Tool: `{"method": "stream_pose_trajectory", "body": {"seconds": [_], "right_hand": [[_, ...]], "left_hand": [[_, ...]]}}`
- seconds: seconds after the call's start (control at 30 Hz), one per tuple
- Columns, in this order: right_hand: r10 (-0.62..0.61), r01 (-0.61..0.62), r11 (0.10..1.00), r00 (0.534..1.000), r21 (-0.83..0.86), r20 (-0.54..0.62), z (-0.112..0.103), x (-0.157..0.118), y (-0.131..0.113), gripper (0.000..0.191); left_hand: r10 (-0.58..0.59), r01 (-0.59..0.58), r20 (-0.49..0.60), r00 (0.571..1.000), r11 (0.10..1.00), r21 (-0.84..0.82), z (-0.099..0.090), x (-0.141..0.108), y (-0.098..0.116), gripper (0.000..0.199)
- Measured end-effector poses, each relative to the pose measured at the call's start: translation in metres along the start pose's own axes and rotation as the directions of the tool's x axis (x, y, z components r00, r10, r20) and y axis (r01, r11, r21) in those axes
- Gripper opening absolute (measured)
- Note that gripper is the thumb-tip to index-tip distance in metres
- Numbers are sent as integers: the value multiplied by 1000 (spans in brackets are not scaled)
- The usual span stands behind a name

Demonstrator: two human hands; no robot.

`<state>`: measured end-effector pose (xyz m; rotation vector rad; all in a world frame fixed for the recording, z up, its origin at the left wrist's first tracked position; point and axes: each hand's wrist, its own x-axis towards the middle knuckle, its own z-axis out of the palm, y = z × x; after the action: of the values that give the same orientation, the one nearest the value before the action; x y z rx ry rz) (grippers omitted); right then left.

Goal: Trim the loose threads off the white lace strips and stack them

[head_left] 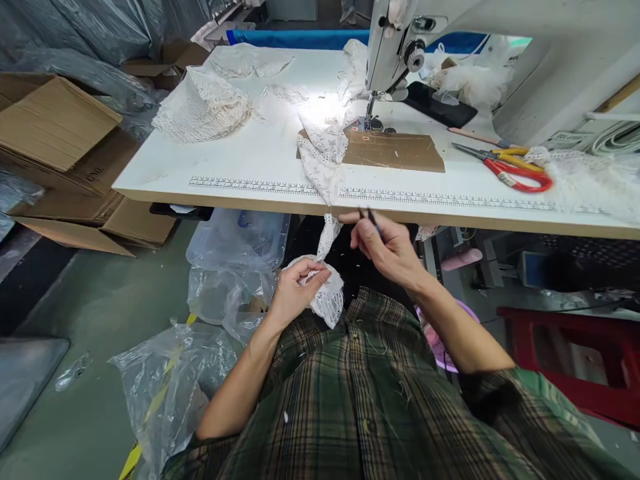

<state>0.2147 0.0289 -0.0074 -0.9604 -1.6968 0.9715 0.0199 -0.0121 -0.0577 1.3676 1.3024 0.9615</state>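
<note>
A strip of white lace point(323, 160) runs from the sewing table down over its front edge to my lap. My left hand point(300, 287) pinches the lace between thumb and fingers just below the edge, and its loose end hangs beneath. My right hand point(385, 243) is closed around small dark thread snips point(371, 217), mostly hidden in the fingers. Its index finger points left, close to the lace at the table edge. The sewing machine point(395, 53) stands beyond, its needle area lit above a piece of brown cardboard point(395, 151).
White lace fabric point(205, 107) lies heaped on the table's left. Red-handled scissors point(515, 175) and more lace point(590, 177) rest at right. A printed ruler point(250, 187) follows the front edge. Cardboard boxes point(60, 127), plastic bags point(175, 380) and a red stool point(575, 360) stand around.
</note>
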Motion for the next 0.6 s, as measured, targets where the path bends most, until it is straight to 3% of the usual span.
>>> {"method": "stream_pose_trajectory", "body": {"seconds": [0.1,0.23,0.43,0.6], "right_hand": [[199,-205,978,965,20,169,11,-21,14,53],[335,-340,940,909,-23,246,31,-35,29,67],[309,-271,947,916,-174,255,39,-27,34,58],[265,-224,957,934,-184,240,43,-20,34,50]], "left_hand": [[-67,71,73,995,996,-52,-12,-3,7,31],[-127,143,138,982,983,-112,-21,-9,8,36],[-71,75,95,993,996,-40,-25,-10,7,32],[-64,63,72,995,998,15,-26,-10,9,30]]}}
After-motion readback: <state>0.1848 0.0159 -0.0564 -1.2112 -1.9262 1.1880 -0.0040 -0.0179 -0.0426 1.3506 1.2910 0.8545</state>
